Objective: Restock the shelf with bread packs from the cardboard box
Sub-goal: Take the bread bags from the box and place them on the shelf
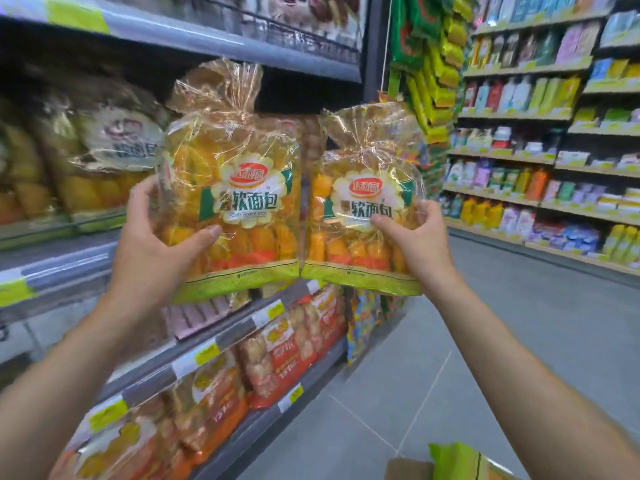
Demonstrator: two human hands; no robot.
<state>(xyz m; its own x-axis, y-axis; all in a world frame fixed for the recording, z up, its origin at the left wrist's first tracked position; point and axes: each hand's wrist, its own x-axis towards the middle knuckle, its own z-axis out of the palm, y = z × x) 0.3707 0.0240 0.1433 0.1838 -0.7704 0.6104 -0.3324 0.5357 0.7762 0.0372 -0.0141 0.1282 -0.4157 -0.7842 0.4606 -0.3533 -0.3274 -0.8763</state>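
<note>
I hold two clear bread packs with yellow-orange rolls and green bottom strips, upright and side by side in front of the shelf. My left hand (159, 233) grips the lower left side of the left bread pack (239, 188), thumb across its front. My right hand (419, 237) grips the lower right side of the right bread pack (360, 209). Similar packs (104, 161) stand on the middle shelf (59, 268) at the left. A corner of the cardboard box (408, 471) shows at the bottom edge, with a green pack end (453, 460) sticking out.
Lower shelves (221, 348) hold orange and red snack bags behind yellow price tags. An upper shelf (207, 36) runs overhead. Green snack strips (436, 71) hang at the shelf end. Across the grey tiled aisle floor (485, 341) stand shelves of bottles (536, 174).
</note>
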